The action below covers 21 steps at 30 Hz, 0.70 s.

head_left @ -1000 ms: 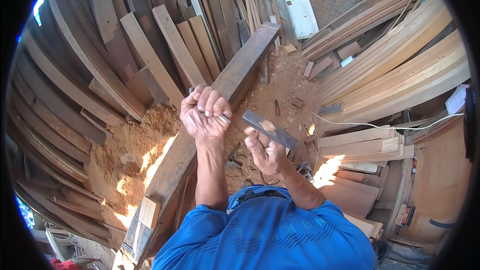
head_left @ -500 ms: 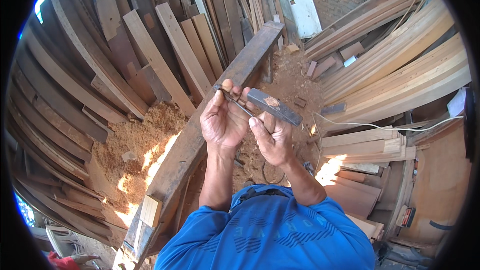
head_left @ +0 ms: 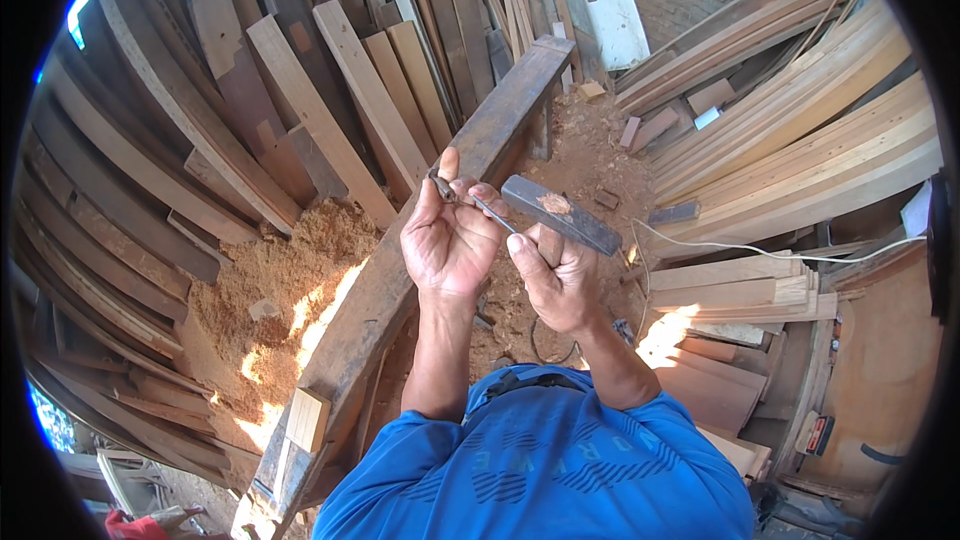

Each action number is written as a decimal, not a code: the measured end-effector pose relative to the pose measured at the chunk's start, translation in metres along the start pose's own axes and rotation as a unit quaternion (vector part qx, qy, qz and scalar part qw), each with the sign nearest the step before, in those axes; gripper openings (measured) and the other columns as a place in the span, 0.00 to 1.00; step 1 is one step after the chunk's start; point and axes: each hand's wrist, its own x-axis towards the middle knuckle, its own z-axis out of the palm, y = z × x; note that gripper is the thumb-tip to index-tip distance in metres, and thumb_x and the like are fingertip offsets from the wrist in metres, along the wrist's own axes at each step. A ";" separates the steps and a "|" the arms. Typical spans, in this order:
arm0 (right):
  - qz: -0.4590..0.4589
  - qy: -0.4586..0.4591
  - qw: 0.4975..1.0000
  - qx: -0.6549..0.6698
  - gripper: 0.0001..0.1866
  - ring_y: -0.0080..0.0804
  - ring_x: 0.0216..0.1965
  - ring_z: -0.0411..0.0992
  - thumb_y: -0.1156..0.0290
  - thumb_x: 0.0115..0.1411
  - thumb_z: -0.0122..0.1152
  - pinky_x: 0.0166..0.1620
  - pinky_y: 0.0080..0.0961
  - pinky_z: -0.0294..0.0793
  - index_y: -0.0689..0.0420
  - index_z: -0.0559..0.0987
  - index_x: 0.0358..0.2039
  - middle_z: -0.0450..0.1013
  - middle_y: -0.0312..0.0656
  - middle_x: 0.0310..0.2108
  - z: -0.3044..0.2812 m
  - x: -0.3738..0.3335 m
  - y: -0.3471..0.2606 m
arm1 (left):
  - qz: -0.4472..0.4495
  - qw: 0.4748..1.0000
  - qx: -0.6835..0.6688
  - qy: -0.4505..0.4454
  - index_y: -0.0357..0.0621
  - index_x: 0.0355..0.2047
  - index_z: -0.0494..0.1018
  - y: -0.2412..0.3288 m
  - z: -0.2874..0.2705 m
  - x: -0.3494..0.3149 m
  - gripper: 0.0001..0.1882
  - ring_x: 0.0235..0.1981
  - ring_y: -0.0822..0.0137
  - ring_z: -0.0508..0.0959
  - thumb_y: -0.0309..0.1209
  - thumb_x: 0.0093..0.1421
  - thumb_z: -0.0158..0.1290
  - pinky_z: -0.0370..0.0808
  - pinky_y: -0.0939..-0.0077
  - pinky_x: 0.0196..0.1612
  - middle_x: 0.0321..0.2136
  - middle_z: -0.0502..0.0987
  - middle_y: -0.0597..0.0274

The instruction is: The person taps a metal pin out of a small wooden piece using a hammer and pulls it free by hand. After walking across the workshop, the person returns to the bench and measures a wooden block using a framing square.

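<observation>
In front of my chest, my left hand (head_left: 447, 230) pinches a thin metal rod (head_left: 494, 215) by a dark, thicker part between thumb and fingers. Its kind is not clear, and fingers cover part of its length. My right hand (head_left: 560, 280) is closed round the wooden handle of a hammer. The dark, blocky hammer head (head_left: 562, 215) sits above that fist, with the handle's end showing in its top. The rod's lower end reaches the right thumb tip. Under both hands runs a long, thick wooden beam (head_left: 375, 315).
A small pale wood block (head_left: 306, 420) rests on the beam's near end. Sawdust (head_left: 250, 290) heaps to the left, below leaning planks (head_left: 370, 90). Stacked boards (head_left: 800, 170) fill the right, with a white cable (head_left: 780, 256) crossing them. A white panel (head_left: 615, 25) leans at the back.
The left fingers have shifted on the rod, and its dark thick part now shows more by the left thumb. The hammer stays in the right hand, slightly lower and farther right.
</observation>
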 end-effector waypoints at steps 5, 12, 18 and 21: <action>0.055 0.001 0.998 0.001 0.10 0.11 0.20 0.50 0.80 0.65 0.52 0.23 0.16 0.53 0.64 0.77 0.45 0.53 0.24 0.18 -0.015 -0.006 0.012 | 0.049 0.988 0.148 0.015 0.38 0.52 0.71 0.000 -0.013 0.005 0.19 0.41 0.58 0.77 0.37 0.68 0.46 0.73 0.60 0.46 0.36 0.78 0.58; 0.144 0.038 0.981 -0.128 0.05 0.14 0.20 0.56 0.78 0.62 0.54 0.23 0.22 0.58 0.62 0.77 0.30 0.59 0.30 0.17 -0.088 -0.067 0.068 | 0.036 0.913 0.402 0.063 0.35 0.48 0.74 0.011 -0.078 -0.007 0.15 0.35 0.69 0.78 0.30 0.64 0.55 0.77 0.75 0.42 0.35 0.78 0.59; 0.373 0.076 0.843 -0.382 0.16 0.44 0.22 0.73 0.63 0.57 0.60 0.28 0.38 0.70 0.65 0.75 0.23 0.70 0.54 0.18 -0.155 -0.162 0.103 | -0.100 0.879 0.456 0.095 0.41 0.44 0.75 -0.016 -0.164 -0.016 0.11 0.34 0.71 0.76 0.34 0.66 0.52 0.73 0.74 0.37 0.37 0.78 0.64; 0.346 0.194 0.800 -0.450 0.19 0.39 0.18 0.66 0.61 0.55 0.62 0.26 0.40 0.66 0.62 0.68 0.17 0.65 0.49 0.14 -0.183 -0.214 0.099 | -0.189 0.867 0.452 0.094 0.40 0.41 0.74 -0.054 -0.178 -0.021 0.11 0.28 0.71 0.75 0.35 0.65 0.51 0.72 0.76 0.35 0.28 0.76 0.65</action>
